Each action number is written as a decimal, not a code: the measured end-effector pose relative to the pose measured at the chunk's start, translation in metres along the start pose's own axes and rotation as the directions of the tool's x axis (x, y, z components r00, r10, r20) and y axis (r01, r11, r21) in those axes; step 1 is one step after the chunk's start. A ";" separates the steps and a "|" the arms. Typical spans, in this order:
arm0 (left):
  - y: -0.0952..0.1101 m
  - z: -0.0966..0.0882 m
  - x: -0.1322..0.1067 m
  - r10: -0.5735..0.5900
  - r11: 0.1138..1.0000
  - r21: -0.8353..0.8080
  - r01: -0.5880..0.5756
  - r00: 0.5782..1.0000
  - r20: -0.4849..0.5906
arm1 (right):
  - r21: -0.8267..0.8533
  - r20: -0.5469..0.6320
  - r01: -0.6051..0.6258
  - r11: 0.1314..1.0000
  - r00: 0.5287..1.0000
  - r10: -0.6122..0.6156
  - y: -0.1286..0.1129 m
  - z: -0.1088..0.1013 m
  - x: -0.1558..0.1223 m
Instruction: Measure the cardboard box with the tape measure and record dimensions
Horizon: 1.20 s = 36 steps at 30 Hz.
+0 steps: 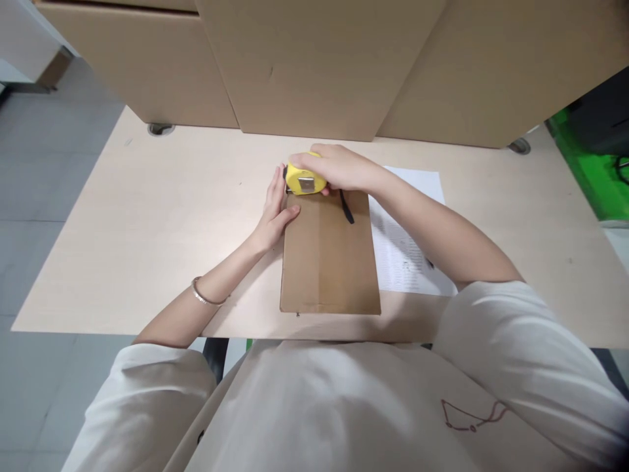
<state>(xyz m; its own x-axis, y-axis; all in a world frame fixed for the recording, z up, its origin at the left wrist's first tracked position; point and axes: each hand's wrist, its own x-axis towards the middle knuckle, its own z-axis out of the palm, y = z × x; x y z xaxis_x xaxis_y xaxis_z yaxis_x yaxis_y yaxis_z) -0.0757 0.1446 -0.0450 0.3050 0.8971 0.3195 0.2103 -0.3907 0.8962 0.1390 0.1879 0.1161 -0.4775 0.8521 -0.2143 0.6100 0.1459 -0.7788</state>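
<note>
A yellow tape measure (pixel 303 179) sits at the far edge of a flat brown cardboard piece (pixel 329 259) on the desk. My right hand (pixel 339 167) is wrapped over the top of the tape measure. Its black wrist strap (pixel 346 208) trails onto the cardboard. My left hand (pixel 276 213) lies with fingers extended against the cardboard's far left corner, fingertips touching the left side of the tape measure and thumb resting on the cardboard edge. A metal bracelet (pixel 204 296) circles my left wrist.
A printed white paper sheet (pixel 410 246) lies under the cardboard's right side. The light wooden desk (pixel 147 223) is backed by beige partition panels (pixel 304 65). A green object (pixel 597 167) stands at the right edge. Grey floor lies to the left.
</note>
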 end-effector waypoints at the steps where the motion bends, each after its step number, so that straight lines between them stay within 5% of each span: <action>1: 0.001 -0.001 0.000 -0.013 1.000 0.013 0.012 1.000 0.010 | 0.019 0.005 -0.005 1.000 1.000 0.005 0.006 -0.005 -0.004; 10: 0.011 -0.004 -0.003 -0.059 0.998 -0.014 0.059 0.997 0.046 | 0.138 -0.082 -0.100 0.985 0.990 0.112 0.085 -0.078 -0.067; 17: 0.015 -0.007 -0.003 -0.067 0.997 -0.028 0.070 0.994 0.091 | 0.186 -0.128 -0.114 0.976 0.982 0.139 0.106 -0.071 -0.066; 27: 0.008 -0.003 -0.001 -0.055 0.997 -0.051 0.059 0.994 0.094 | 0.134 -0.076 -0.136 0.982 0.986 0.147 0.094 -0.079 -0.067; 32: -0.005 0.004 -0.007 -0.045 0.979 -0.195 0.055 0.998 0.052 | 0.082 -0.064 -0.058 0.995 0.996 0.063 0.054 -0.079 -0.061; 36: -0.012 0.008 -0.009 -0.059 0.959 -0.275 0.068 0.997 0.041 | -0.057 -0.003 -0.003 0.998 1.000 0.003 0.012 -0.050 -0.038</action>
<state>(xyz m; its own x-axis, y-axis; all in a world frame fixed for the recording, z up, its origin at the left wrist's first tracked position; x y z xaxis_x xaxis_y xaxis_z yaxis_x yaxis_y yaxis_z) -0.0734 0.1398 -0.0610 0.3298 0.9095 0.2530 -0.0326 -0.2569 0.9659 0.1960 0.1824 0.1440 -0.4736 0.8541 -0.2150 0.6465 0.1714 -0.7434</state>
